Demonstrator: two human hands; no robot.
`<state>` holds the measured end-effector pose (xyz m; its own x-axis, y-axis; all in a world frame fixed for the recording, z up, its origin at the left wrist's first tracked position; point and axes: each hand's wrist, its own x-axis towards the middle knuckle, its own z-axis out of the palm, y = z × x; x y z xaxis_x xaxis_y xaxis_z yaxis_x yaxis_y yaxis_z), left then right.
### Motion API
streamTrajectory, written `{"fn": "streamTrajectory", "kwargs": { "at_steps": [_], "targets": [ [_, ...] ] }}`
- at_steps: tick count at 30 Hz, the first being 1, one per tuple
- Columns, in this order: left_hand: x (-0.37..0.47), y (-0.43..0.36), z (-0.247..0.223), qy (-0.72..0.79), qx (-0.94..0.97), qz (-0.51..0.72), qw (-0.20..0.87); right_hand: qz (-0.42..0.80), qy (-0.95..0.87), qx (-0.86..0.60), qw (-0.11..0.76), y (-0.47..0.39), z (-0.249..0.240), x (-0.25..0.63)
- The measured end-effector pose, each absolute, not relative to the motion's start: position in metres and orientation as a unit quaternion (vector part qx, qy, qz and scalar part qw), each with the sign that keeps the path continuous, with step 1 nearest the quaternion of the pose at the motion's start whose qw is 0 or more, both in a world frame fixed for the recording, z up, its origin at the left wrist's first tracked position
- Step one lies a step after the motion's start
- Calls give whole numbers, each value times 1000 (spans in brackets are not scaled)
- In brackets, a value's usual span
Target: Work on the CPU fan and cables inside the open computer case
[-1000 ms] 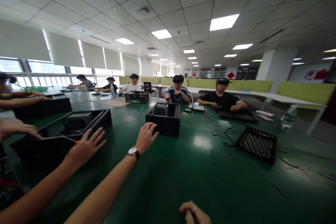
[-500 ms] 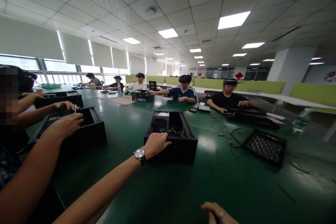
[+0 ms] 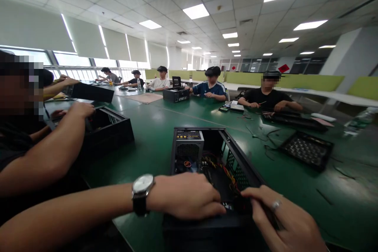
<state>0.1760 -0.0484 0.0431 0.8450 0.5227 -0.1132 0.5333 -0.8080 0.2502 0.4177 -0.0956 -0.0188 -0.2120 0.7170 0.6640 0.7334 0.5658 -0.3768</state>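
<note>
The left hand [image 3: 189, 200], a steel watch [image 3: 142, 193] on its wrist, is lying curled over the near rim of the open black metal computer case [image 3: 236, 165], gripping it. The ringed right hand [image 3: 283, 220] is pinching the same rim. Inside, bundled wires [image 3: 220, 165] are sitting beside a boxy grey power supply [image 3: 188, 147]. Glossy green table [image 3: 165, 126] is lying open beyond; a perforated black panel [image 3: 305, 149] is resting well apart to the right.

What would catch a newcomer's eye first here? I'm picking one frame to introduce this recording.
The open black computer case in the near centre of the green table, with its power supply and coloured wires showing. The left hand, wearing a wristwatch, and the ringed right hand rest on its near edge. At left, a co-worker's arm reaches to a second case.
</note>
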Motion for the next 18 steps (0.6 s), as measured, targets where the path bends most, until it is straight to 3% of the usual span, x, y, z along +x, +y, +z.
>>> {"fn": "streamTrajectory", "kwargs": {
  "at_steps": [7, 12, 18],
  "targets": [
    [173, 63, 14, 417, 902, -94, 60, 171, -828, -494, 202, -64, -5, 402],
    [180, 82, -3, 422, 896, -136, 33, 272, -845, -450, 101, -47, 13, 398],
    [179, 73, -12, 376, 908, -185, -1, 175, -891, -418, -4, -11, 10, 377]
  ]
}}
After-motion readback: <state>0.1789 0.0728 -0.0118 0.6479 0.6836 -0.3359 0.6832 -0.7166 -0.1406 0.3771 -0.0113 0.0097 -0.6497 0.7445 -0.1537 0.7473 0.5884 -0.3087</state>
